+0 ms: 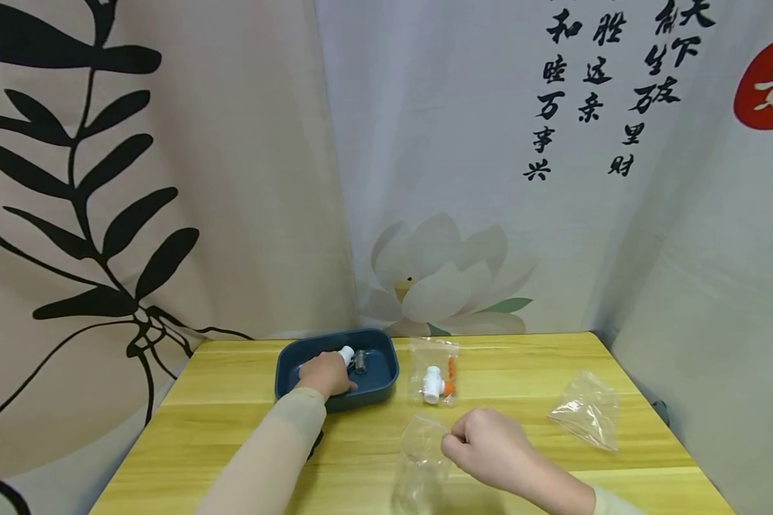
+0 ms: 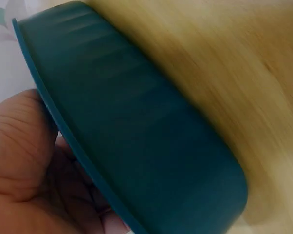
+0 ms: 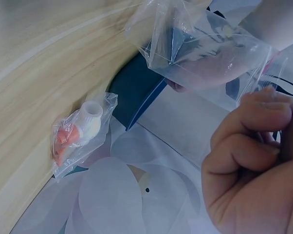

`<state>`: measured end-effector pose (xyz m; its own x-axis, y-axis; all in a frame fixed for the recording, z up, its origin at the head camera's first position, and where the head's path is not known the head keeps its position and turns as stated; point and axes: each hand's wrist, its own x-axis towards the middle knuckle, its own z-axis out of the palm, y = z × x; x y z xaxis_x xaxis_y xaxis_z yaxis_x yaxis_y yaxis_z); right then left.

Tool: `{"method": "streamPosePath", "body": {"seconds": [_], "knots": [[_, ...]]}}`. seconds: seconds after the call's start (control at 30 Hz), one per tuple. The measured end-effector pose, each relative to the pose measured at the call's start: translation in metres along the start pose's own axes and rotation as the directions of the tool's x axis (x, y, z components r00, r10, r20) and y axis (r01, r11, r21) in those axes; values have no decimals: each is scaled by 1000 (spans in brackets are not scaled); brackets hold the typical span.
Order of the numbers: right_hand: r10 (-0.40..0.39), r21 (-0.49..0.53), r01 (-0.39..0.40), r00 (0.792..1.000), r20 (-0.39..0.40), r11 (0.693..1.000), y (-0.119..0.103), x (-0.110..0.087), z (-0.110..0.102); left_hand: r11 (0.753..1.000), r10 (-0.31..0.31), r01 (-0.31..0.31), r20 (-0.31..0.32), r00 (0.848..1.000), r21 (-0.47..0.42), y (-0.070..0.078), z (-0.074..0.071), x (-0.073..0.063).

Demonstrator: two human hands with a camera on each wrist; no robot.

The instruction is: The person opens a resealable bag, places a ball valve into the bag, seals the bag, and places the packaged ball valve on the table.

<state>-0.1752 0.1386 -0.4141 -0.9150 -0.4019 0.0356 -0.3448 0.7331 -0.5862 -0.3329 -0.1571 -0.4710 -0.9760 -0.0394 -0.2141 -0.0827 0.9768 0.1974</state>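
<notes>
Left arm outstretched, left hand palm down, right hand with curled fingers

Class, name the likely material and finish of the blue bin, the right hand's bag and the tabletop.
Blue bin: probably matte plastic; evenly coloured walls, thin rim.
Held bag: thin, glossy plastic film; see-through, bright creases.
Tabletop: wood or wood-look laminate; streaky grain.

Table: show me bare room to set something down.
Bare: left of the blue tray, and between the filled bag and the crumpled bag. Crowded: front middle, where the right hand holds a clear bag; the tray, under the left hand.
</notes>
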Motion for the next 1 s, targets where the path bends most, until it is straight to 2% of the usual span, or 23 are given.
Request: {"method": "streamPosePath", "body": {"seconds": [0.23,0.37,0.63,0.8,1.0], "knots": [[-25,4,25,1000,11,1000,-1,-1,3,1000,-7,7,16,1000,10,0,10,5],[-27,-2,27,1000,6,1000,-1,-2,4,1000,3,-3,-1,1000,14,-2,11,6],[-14,-2,14,1000,5,1000,0,-2,3,1000,-8,6,-113,994,-18,-9,7,6],[-14,-4,14,1000,2,1000,1,-2,2,998,51,-54,-167,985,-16,-9,0,2],[-21,-23,20,1000,-6,1000,2,-1,3,992,103,-119,-261,960,-45,-11,-5,-3]]}}
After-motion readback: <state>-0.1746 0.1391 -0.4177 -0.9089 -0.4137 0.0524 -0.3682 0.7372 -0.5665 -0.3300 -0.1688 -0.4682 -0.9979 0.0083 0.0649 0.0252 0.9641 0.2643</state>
